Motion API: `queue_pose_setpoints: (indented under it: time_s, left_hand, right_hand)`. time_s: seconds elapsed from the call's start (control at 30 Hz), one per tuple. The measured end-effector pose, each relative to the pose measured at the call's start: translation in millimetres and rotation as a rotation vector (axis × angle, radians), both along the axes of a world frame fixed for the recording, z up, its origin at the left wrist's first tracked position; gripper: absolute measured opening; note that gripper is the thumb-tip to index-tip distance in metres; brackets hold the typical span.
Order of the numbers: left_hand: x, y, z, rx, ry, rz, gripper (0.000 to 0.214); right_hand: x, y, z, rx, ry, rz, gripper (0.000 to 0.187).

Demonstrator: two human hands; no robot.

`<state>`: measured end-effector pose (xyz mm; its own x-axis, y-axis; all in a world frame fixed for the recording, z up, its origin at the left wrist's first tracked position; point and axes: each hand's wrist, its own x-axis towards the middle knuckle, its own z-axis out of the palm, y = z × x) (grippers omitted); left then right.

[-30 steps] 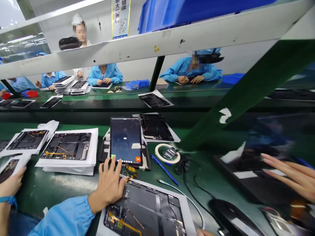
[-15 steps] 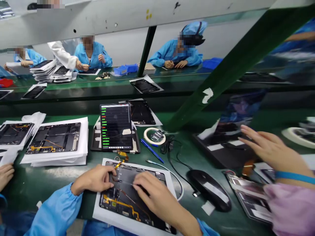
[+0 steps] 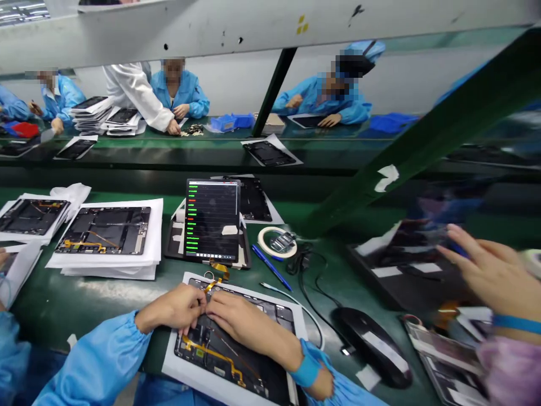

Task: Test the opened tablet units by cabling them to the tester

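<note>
An opened tablet housing [image 3: 253, 366] lies on a white paper sheet [image 3: 171, 363] in front of me, its black inside and orange flex cable strips facing up. At its upper left part, my left hand [image 3: 180, 307] has its thumb and fingers pinched together. My right hand [image 3: 236, 318], wearing a blue wristband, reaches across the housing with its fingertips closed beside the left ones. Whatever the fingertips grip is hidden. Just above them, an orange flex cable [image 3: 220, 270] runs from the foot of an upright tablet [image 3: 211, 220], whose lit screen shows green and red lines.
Left stands a paper-layered stack with another tablet housing [image 3: 105, 228]. A tape roll [image 3: 264, 242], blue pen [image 3: 273, 268], white cable [image 3: 310, 316] and black mouse [image 3: 372, 347] lie rightward. A co-worker's hand [image 3: 494, 276] works at far right. A green slanted post [image 3: 406, 146] rises behind.
My right hand has moved left across the housing, and its fingers now meet those of my left hand. The whole view has shifted, so things appear farther right.
</note>
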<state>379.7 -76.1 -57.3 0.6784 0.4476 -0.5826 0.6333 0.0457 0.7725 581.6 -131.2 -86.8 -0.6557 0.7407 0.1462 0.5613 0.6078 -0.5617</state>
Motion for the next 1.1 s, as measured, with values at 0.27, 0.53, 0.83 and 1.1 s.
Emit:
queue_pose_setpoints:
  time_s: [0.27, 0.53, 0.83, 1.1]
  left_hand:
    - [0, 1, -0.5, 0.023, 0.024, 0.017, 0.013]
    - [7, 1, 20.8, 0.34, -0.088, 0.158, 0.031]
    - [82, -65, -0.3, 1.154, -0.009, -0.515, 0.022]
    - [112, -60, -53.0, 1.42, -0.002, -0.427, 0.051]
  right_hand:
    - [4, -3, 7.1, -0.019, 0.001, -0.091, 0.01]
    - [80, 18, 17.9, -0.075, -0.58, -0.956, 0.015]
    - [102, 5, 11.8, -0.053, -0.378, -0.886, 0.013]
    - [121, -37, -15.3, -0.204, 0.553, -0.755, 0.018]
